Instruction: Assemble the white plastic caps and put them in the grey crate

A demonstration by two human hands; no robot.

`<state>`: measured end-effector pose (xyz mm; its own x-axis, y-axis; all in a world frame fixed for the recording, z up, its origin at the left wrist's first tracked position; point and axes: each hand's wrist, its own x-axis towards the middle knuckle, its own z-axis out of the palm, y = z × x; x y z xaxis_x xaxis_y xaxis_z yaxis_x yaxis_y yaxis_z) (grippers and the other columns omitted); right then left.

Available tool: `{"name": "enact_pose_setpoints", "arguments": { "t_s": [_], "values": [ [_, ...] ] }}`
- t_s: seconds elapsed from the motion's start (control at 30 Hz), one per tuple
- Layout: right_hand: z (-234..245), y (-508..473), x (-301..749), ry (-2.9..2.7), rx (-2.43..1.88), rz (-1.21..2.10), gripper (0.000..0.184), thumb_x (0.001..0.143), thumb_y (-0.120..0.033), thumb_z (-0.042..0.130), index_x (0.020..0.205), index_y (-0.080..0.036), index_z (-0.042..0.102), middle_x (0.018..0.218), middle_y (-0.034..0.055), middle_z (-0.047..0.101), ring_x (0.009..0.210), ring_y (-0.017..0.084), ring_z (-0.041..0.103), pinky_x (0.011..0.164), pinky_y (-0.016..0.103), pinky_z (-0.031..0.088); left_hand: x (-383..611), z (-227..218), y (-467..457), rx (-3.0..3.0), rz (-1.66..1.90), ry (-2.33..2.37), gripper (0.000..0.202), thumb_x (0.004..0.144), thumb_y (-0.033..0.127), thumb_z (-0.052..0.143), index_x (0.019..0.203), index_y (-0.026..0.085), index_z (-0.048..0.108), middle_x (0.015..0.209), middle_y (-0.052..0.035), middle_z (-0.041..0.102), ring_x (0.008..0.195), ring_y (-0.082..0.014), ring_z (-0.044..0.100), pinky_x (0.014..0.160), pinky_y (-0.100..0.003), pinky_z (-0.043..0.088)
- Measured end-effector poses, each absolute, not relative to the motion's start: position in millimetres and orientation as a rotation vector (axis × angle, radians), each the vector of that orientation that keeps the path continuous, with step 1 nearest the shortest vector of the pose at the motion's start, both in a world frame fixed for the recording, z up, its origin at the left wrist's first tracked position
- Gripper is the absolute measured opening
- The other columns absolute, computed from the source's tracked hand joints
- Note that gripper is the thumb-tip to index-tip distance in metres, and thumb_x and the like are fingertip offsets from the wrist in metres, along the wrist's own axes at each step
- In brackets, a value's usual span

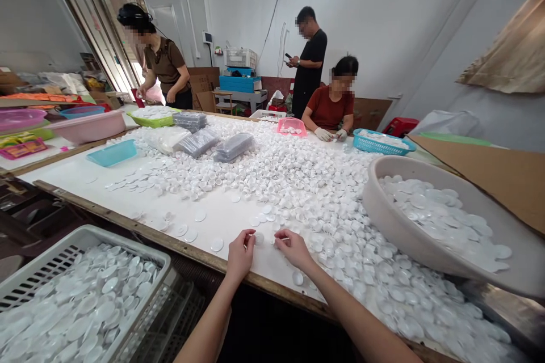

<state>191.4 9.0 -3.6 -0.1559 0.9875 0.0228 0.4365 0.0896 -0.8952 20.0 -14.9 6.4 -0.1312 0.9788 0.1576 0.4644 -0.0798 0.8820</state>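
My left hand is closed in a pinch on the edge of a small translucent white disc, just above the table's near edge. Facing it, my right hand is also pinched. A small pale thing seems to sit at its fingertips, too small to make out. The two hands are a little apart. Several loose white discs lie flat on the white tabletop to the left. A wide heap of small white round plastic pieces spreads behind and to the right of my hands.
A white crate full of white pieces stands at the lower left. On the right is a large pale basin of discs. Clear plastic packs lie on the heap. Across the table sits a person in gloves; two others stand.
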Motion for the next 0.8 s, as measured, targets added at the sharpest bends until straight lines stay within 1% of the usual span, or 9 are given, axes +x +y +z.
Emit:
{"name": "enact_pose_setpoints", "arguments": {
  "t_s": [0.1, 0.17, 0.27, 0.33, 0.4, 0.5, 0.57, 0.7, 0.8],
  "values": [
    [-4, 2, 188, -1.783, -1.388, 0.807, 0.025, 0.063, -0.014, 0.049, 0.088, -0.017, 0.051, 0.086, 0.0042, 0.053, 0.073, 0.013, 0.053, 0.067, 0.027, 0.045, 22, 8, -17, 1.589, 1.167, 1.643, 0.029, 0.076, 0.037, 0.037, 0.088, 0.017, 0.054, 0.069, -0.0011, 0.058, 0.059, -0.0108, 0.051, 0.059, -0.023, 0.038],
    [-3, -5, 187, -1.894, -1.346, 0.733, 0.031, 0.062, -0.010, 0.049, 0.092, -0.018, 0.051, 0.089, 0.0046, 0.051, 0.080, 0.015, 0.051, 0.074, 0.029, 0.042, 22, 9, -17, 1.586, 1.163, 1.635, 0.029, 0.076, 0.037, 0.037, 0.088, 0.017, 0.054, 0.069, -0.0016, 0.058, 0.059, -0.0108, 0.051, 0.059, -0.023, 0.038],
    [5, -11, 192, -1.972, -1.316, 0.705, 0.032, 0.062, -0.012, 0.052, 0.093, -0.020, 0.052, 0.091, 0.0043, 0.050, 0.088, 0.016, 0.049, 0.080, 0.030, 0.039, 21, 12, -16, 1.511, 1.199, 1.559, 0.031, 0.075, 0.038, 0.037, 0.090, 0.015, 0.053, 0.072, -0.0028, 0.059, 0.061, -0.0109, 0.052, 0.058, -0.022, 0.039],
    [13, -9, 200, -1.915, -1.351, 0.702, 0.030, 0.063, -0.017, 0.053, 0.093, -0.021, 0.053, 0.093, 0.0044, 0.050, 0.086, 0.016, 0.049, 0.078, 0.030, 0.040, 23, 15, -12, 1.458, 1.209, 1.479, 0.033, 0.075, 0.039, 0.038, 0.092, 0.014, 0.053, 0.072, -0.0032, 0.059, 0.062, -0.0109, 0.052, 0.057, -0.021, 0.040],
    [18, -4, 207, -1.833, -1.423, 0.819, 0.026, 0.067, -0.023, 0.051, 0.093, -0.020, 0.054, 0.087, 0.0044, 0.053, 0.075, 0.014, 0.053, 0.069, 0.029, 0.044, 27, 17, -7, 1.466, 1.149, 1.415, 0.034, 0.074, 0.039, 0.040, 0.092, 0.014, 0.053, 0.068, -0.0027, 0.059, 0.061, -0.0108, 0.053, 0.056, -0.021, 0.041],
    [16, 4, 212, -1.647, -1.520, 1.293, 0.027, 0.071, -0.029, 0.047, 0.094, -0.016, 0.053, 0.071, 0.0036, 0.057, 0.053, 0.011, 0.055, 0.052, 0.026, 0.045, 37, 14, 2, 1.575, 0.951, 1.422, 0.029, 0.072, 0.036, 0.042, 0.088, 0.015, 0.055, 0.062, -0.0008, 0.058, 0.056, -0.0102, 0.053, 0.055, -0.021, 0.040],
    [9, 6, 209, -1.449, -1.548, 1.531, 0.029, 0.071, -0.029, 0.048, 0.094, -0.012, 0.051, 0.065, 0.0038, 0.058, 0.049, 0.011, 0.056, 0.047, 0.024, 0.045, 45, 8, 7, 1.656, 0.830, 1.481, 0.025, 0.071, 0.033, 0.044, 0.083, 0.016, 0.057, 0.060, -0.0003, 0.058, 0.055, -0.0102, 0.052, 0.056, -0.022, 0.039],
    [-4, 5, 201, -1.189, -1.590, 1.617, 0.030, 0.067, -0.026, 0.055, 0.091, -0.009, 0.048, 0.057, 0.0034, 0.059, 0.050, 0.011, 0.058, 0.047, 0.021, 0.046, 53, -3, 10, 1.765, 0.754, 1.536, 0.020, 0.069, 0.031, 0.046, 0.077, 0.018, 0.058, 0.069, -0.0020, 0.060, 0.064, -0.0111, 0.055, 0.062, -0.023, 0.040],
    [-7, 8, 199, -1.160, -1.573, 1.649, 0.024, 0.064, -0.025, 0.059, 0.080, -0.010, 0.050, 0.055, 0.0027, 0.059, 0.050, 0.011, 0.059, 0.046, 0.020, 0.047, 53, -5, 13, 1.661, 0.599, 1.473, 0.024, 0.069, 0.034, 0.046, 0.082, 0.017, 0.055, 0.062, -0.0023, 0.060, 0.057, -0.0121, 0.055, 0.057, -0.025, 0.042]
  ]
}}
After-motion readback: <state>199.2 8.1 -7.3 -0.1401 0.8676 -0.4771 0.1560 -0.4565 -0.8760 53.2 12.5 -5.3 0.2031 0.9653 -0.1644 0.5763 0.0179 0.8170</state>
